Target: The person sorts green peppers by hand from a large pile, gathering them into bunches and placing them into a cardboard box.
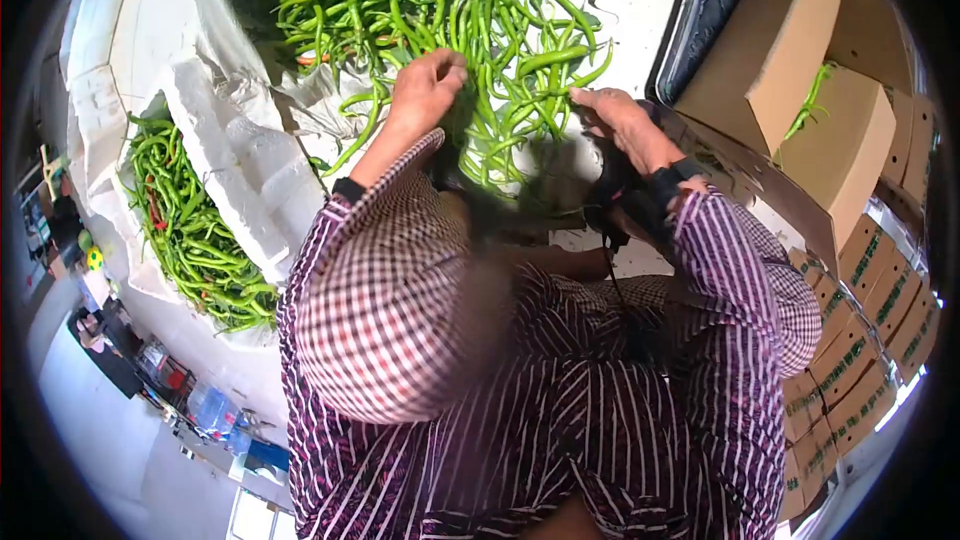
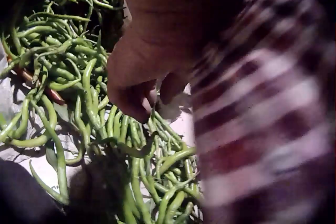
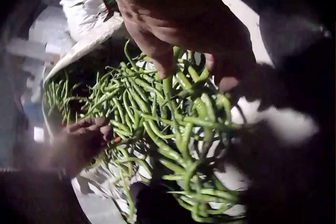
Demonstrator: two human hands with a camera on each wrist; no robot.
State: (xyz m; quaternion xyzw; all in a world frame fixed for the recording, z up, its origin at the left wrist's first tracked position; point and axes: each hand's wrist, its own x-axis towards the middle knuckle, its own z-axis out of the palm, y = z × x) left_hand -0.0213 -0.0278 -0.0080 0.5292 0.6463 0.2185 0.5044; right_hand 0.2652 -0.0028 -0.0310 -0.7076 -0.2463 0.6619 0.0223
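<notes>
A heap of long green chili peppers (image 1: 370,0) spreads over a white surface in front of the person. My left hand (image 1: 425,90) is over the near side of the heap with its fingers curled. In the left wrist view, the left thumb and fingertips (image 2: 139,111) come together at a thin chili stem. My right hand (image 1: 625,125) reaches in from the right edge of the heap. In the right wrist view, the right hand (image 3: 184,30) has thumb and fingers spread apart, tips right at the green chili peppers (image 3: 173,153). Its palm side is hidden.
At the left, a white sack (image 1: 225,160) lies beside more green chilies (image 1: 190,230). An open cardboard box (image 1: 760,50) stands at the right, a chili (image 1: 810,105) on its flap. Behind it are stacked cartons (image 1: 850,360). A dark case (image 1: 700,25) sits beside the box.
</notes>
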